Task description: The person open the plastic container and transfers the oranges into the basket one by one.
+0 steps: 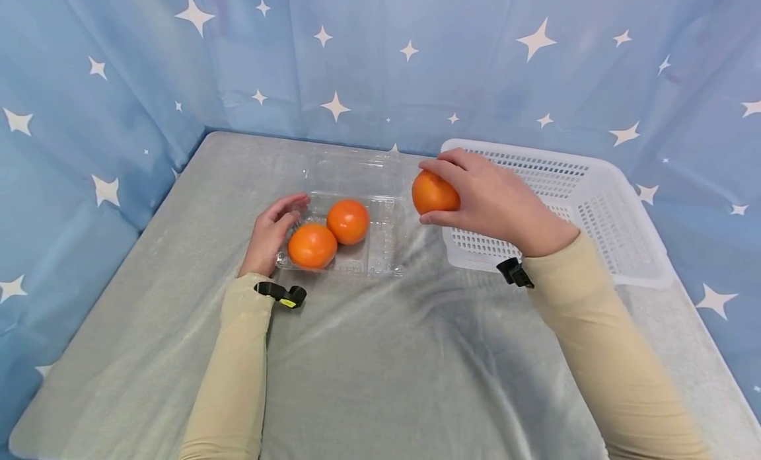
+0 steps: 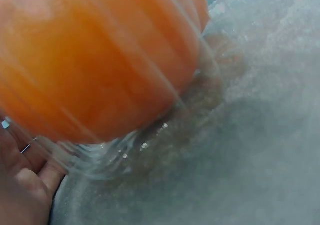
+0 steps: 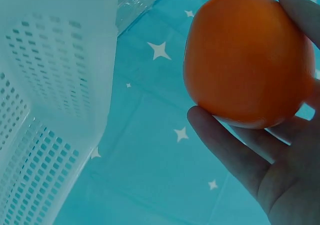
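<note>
My right hand [image 1: 493,194] grips a smooth, glossy orange fruit [image 1: 434,193], persimmon-like, between thumb and fingers. It is held up near the left edge of a white perforated basket [image 1: 618,245]. In the right wrist view, the fingers spread around the same fruit [image 3: 245,60]. My left hand [image 1: 272,232] rests at the left side of a clear plastic box [image 1: 380,252], its fingertips touching the rim. Two similar fruits [image 1: 312,246] [image 1: 348,221] sit inside the box's left part. Through the plastic wall, one fruit [image 2: 90,70] fills much of the left wrist view.
The box's clear lid [image 1: 351,169] lies folded open toward the back. A grey cloth [image 1: 380,374] with creases covers the table. Blue curtains [image 1: 368,63] with white stars hang along the back and sides.
</note>
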`<state>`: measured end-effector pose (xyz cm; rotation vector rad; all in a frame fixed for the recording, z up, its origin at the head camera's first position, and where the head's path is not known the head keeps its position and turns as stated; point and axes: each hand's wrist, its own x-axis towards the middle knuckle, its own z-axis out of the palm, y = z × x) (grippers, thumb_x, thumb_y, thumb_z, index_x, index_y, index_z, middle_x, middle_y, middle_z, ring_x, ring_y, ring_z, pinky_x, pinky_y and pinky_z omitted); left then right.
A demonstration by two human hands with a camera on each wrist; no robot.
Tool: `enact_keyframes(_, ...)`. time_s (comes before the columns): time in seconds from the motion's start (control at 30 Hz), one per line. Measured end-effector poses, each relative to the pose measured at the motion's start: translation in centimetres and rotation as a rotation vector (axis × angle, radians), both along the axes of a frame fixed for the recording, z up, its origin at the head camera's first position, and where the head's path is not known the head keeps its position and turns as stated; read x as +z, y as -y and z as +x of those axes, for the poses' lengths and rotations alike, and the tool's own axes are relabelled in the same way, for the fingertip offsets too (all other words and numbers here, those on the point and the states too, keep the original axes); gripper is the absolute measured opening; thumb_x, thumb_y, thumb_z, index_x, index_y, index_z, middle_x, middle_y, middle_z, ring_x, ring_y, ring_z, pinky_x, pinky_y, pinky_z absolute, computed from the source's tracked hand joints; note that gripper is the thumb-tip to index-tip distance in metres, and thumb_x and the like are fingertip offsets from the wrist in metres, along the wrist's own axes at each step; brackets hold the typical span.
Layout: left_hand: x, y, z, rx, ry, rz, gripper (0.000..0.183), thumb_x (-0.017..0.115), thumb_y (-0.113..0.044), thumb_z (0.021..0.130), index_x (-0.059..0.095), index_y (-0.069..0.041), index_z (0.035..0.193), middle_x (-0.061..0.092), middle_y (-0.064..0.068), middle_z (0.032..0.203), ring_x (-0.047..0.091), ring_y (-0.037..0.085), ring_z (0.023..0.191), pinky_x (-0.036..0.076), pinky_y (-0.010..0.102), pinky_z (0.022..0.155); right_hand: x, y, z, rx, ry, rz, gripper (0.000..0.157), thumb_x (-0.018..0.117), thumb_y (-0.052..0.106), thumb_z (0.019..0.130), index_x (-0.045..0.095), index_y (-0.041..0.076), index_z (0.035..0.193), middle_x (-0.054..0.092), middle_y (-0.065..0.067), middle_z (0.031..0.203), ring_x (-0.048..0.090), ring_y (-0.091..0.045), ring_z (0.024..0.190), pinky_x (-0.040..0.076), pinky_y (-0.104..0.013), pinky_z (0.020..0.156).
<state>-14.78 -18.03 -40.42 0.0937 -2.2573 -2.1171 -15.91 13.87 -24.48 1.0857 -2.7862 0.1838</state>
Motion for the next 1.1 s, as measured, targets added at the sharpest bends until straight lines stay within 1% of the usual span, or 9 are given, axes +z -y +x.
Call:
enact_keyframes(0.17, -0.21, 0.10, -0.04, 0.002, 0.003, -0.001, 0.034, 0.045, -0.015, 0.092, 0.051, -0.015, 0.126, 0.052, 0.000, 0.125, 0.044, 0.016, 0.116, 0.030, 0.038, 0.100, 0.20, -0.07, -0.38, 0.015, -0.010, 0.022, 0.068, 0.067, 0.051, 0.071, 0.050, 0.016, 0.126, 0.046, -0.004, 0.118, 0.046, -0.022, 0.100, 0.047, -0.040, 0.070)
enact_keyframes(0.33, -0.22, 0.15, -0.07, 0.004, -0.022, -0.012, 0.035, 0.045, -0.012, 0.091, 0.051, -0.012, 0.126, 0.052, 0.004, 0.124, 0.044, 0.019, 0.115, 0.031, 0.038, 0.098, 0.36, 0.00, -0.51, 0.018, -0.020, 0.040, 0.067, 0.067, 0.052, 0.071, 0.050, 0.017, 0.126, 0.046, -0.004, 0.118, 0.047, -0.021, 0.097, 0.046, -0.039, 0.065)
enact_keyframes(0.4, -0.21, 0.13, -0.10, 0.003, -0.033, -0.010, 0.035, 0.045, -0.011, 0.091, 0.051, -0.010, 0.125, 0.052, 0.005, 0.124, 0.044, 0.020, 0.115, 0.032, 0.039, 0.098, 0.47, 0.04, -0.53, 0.019, -0.015, 0.043, 0.067, 0.068, 0.051, 0.071, 0.050, 0.017, 0.125, 0.046, -0.005, 0.117, 0.047, -0.021, 0.097, 0.046, -0.039, 0.065)
enact_keyframes(0.63, -0.13, 0.13, -0.09, -0.011, -0.049, 0.013, 0.034, 0.045, -0.012, 0.092, 0.051, -0.011, 0.126, 0.051, 0.006, 0.126, 0.044, 0.021, 0.115, 0.032, 0.041, 0.098, 0.77, 0.23, -0.62, 0.010, 0.011, 0.045, 0.064, 0.068, 0.050, 0.071, 0.051, 0.018, 0.123, 0.046, -0.003, 0.114, 0.047, -0.020, 0.095, 0.046, -0.037, 0.068)
enact_keyframes(0.73, -0.09, 0.16, -0.11, -0.016, -0.049, 0.014, 0.035, 0.044, -0.013, 0.093, 0.050, -0.010, 0.127, 0.050, 0.007, 0.127, 0.043, 0.022, 0.116, 0.031, 0.041, 0.099, 0.81, 0.36, -0.53, -0.004, 0.017, 0.060, 0.063, 0.066, 0.053, 0.071, 0.051, 0.020, 0.123, 0.046, -0.001, 0.113, 0.048, -0.018, 0.092, 0.045, -0.036, 0.065)
enact_keyframes(0.87, -0.09, 0.19, -0.02, -0.011, -0.040, 0.014, 0.035, 0.044, -0.012, 0.092, 0.050, -0.010, 0.127, 0.050, 0.006, 0.126, 0.043, 0.021, 0.116, 0.030, 0.040, 0.099, 0.79, 0.52, -0.44, -0.017, 0.023, 0.078, 0.062, 0.064, 0.055, 0.071, 0.051, 0.022, 0.122, 0.046, 0.001, 0.112, 0.048, -0.016, 0.088, 0.044, -0.034, 0.061)
enact_keyframes(1.1, -0.16, 0.04, -0.07, -0.004, -0.033, 0.003, 0.035, 0.044, -0.011, 0.092, 0.051, -0.011, 0.126, 0.051, 0.004, 0.125, 0.044, 0.019, 0.115, 0.031, 0.038, 0.099, 1.04, 0.49, -0.63, 0.001, 0.028, 0.102, 0.062, 0.065, 0.056, 0.071, 0.052, 0.021, 0.120, 0.046, 0.001, 0.109, 0.048, -0.015, 0.086, 0.044, -0.033, 0.059)
